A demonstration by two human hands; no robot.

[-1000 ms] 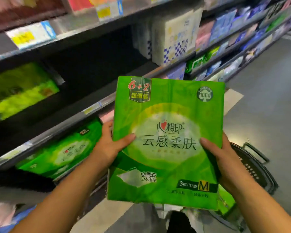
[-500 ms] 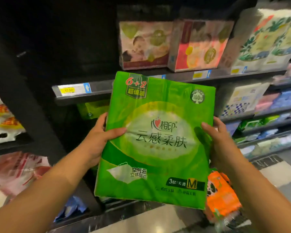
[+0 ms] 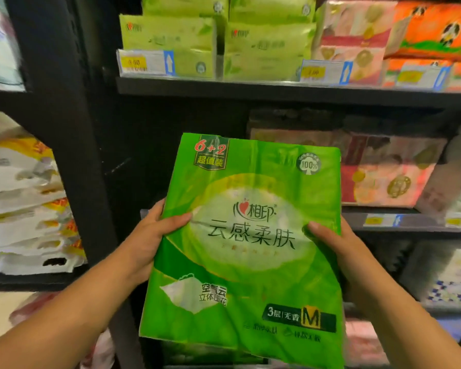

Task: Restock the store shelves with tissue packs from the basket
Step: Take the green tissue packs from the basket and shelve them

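The green tissue pack was held in the air in front of the shelves, upright and slightly tilted, with its printed face toward the camera. The left hand gripped its left edge and the right hand its right edge, each with the thumb laid on the front and the fingers hidden behind. I judge that two hands were used because the pack is wide and soft and would sag if held from one side. It was not yet on any shelf. Behind its upper part was a dark gap above the middle shelf, beside the pink packs; this seems the likely place for it. The upper shelf carried pale green packs, then orange packs further right, with price tags on its front rail. Past a black post lay white and yellow bags. The basket was not in view.
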